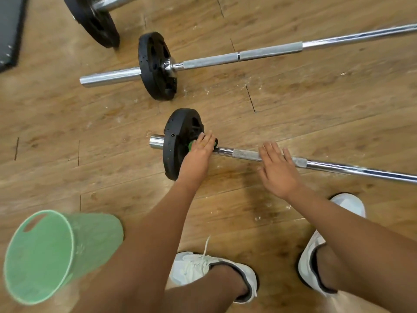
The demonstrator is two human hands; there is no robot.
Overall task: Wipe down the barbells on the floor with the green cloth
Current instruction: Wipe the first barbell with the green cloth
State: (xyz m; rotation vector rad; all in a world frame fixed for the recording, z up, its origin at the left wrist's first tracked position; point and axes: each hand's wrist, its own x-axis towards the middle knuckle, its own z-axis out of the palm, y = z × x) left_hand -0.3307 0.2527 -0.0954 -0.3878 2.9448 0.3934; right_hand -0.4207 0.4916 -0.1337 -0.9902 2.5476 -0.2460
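The nearest barbell [338,166] lies on the wooden floor, a black plate [178,132] at its left end. My left hand [199,152] presses the green cloth [191,144] onto the bar right beside that plate; only a small green edge shows under my fingers. My right hand [278,168] lies flat with straight fingers on the bar's knurled section, a little to the right. A second barbell [248,54] with its own black plate [156,65] lies further away. Part of a third barbell [108,3] shows at the top left.
A light green plastic bucket [45,254] stands at the lower left by my left arm. My white shoes [203,267] are planted just in front of the near bar. A dark mat [10,28] lies at the top left corner. White dust specks dot the floor.
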